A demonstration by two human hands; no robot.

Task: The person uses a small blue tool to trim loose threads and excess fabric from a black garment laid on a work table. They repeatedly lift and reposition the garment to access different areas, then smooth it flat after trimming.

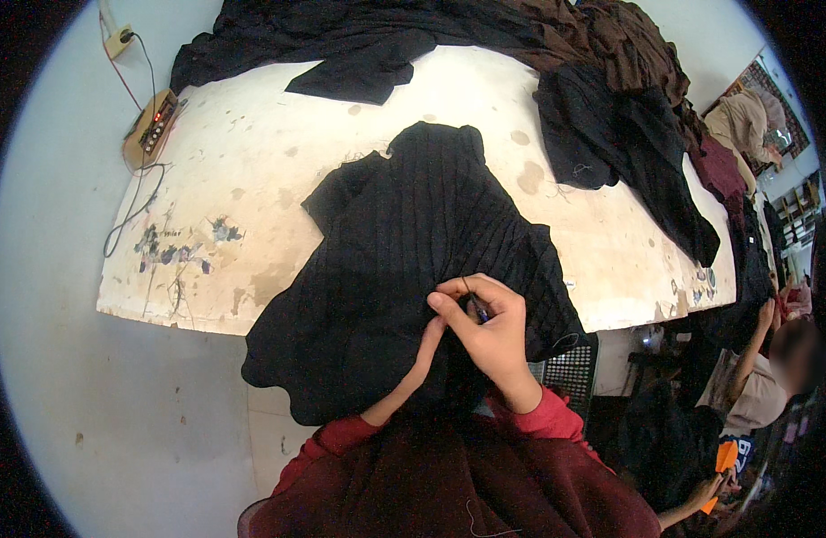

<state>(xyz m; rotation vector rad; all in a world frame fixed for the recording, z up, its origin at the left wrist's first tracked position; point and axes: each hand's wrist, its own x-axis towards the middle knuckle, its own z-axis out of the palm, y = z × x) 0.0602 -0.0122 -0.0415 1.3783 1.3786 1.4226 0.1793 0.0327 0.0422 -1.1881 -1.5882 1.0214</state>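
Observation:
A black garment [377,260] with pleat-like lines lies over the table's near edge, its lower part hanging towards me. My right hand [492,327] is closed around a small dark tool [481,311], slim with a bluish glint; most of its shape is hidden in the palm. The right thumb and forefinger come together just above the cloth. My left hand [420,359] is beside it, fingers pinched at the garment close to the right thumb tip. What exactly lies between the left fingertips is partly hidden. A pale loose thread [565,342] shows on the garment's right edge.
The pale, stained table [278,152] carries black cloth [359,36] and brown cloth [628,45] at the back, with more black pieces [610,134] on the right. A corded box [151,130] is at the left. A crate [570,372] stands below; a person [744,386] works at right.

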